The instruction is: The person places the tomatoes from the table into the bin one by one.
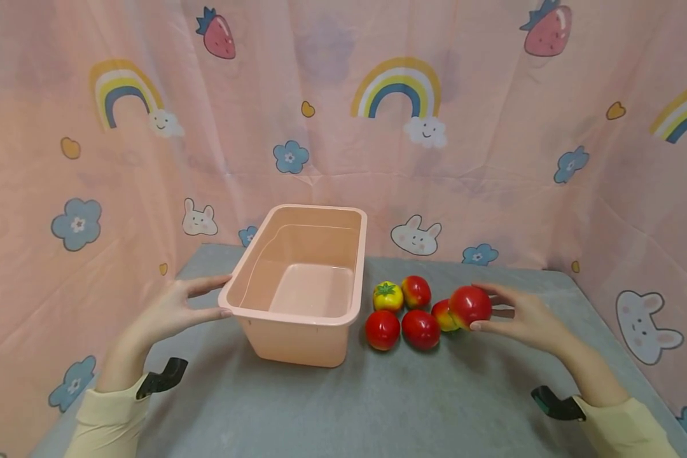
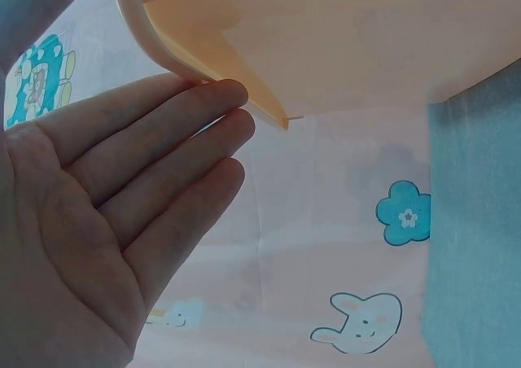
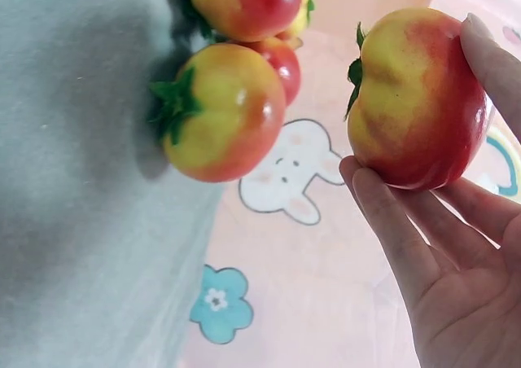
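My right hand (image 1: 527,318) holds a red and yellow toy tomato (image 3: 411,99) between thumb and fingers, lifted above the table. Its green leafy top faces away from the palm in the right wrist view. Another tomato (image 3: 228,114) lies on the table just below and behind it. My left hand (image 1: 177,305) reaches the near left corner of a peach plastic bin (image 1: 298,343). Its fingers (image 2: 163,132) are straight and touch the rim from outside, with the thumb spread apart from them. The bin stands upright, and its visible floor is bare.
Right of the bin, several more tomatoes sit close together: a yellow one (image 1: 388,297) and red ones (image 1: 382,330). All stand on a grey table (image 1: 332,407). A pink printed curtain (image 1: 332,146) hangs behind and along the sides.
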`<action>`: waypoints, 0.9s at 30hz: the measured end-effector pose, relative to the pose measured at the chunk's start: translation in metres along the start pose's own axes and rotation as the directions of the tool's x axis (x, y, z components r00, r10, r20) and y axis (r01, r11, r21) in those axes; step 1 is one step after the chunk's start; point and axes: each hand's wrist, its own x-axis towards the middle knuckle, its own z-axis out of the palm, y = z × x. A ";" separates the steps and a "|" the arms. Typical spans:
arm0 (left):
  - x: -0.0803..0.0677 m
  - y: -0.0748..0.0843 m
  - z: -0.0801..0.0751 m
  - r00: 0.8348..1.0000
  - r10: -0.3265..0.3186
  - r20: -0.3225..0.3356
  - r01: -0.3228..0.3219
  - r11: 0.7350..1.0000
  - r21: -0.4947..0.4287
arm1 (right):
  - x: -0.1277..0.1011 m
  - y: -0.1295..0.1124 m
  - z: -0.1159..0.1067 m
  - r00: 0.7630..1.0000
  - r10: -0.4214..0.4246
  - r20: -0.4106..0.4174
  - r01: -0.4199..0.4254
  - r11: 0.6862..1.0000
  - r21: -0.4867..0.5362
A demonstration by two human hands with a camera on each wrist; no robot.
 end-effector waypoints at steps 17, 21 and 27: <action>-0.001 -0.002 0.001 1.000 0.021 -0.012 -0.021 1.000 -0.017 | 0.023 -0.022 -0.008 0.997 -0.074 0.002 0.073 0.997 0.036; -0.001 -0.002 0.001 1.000 0.017 -0.011 -0.017 1.000 -0.017 | 0.029 -0.026 -0.009 0.997 -0.077 0.005 0.077 0.997 0.016; -0.001 -0.002 0.001 1.000 0.018 -0.011 -0.018 0.999 -0.032 | 0.038 -0.032 -0.011 0.995 -0.100 0.020 0.099 0.995 0.019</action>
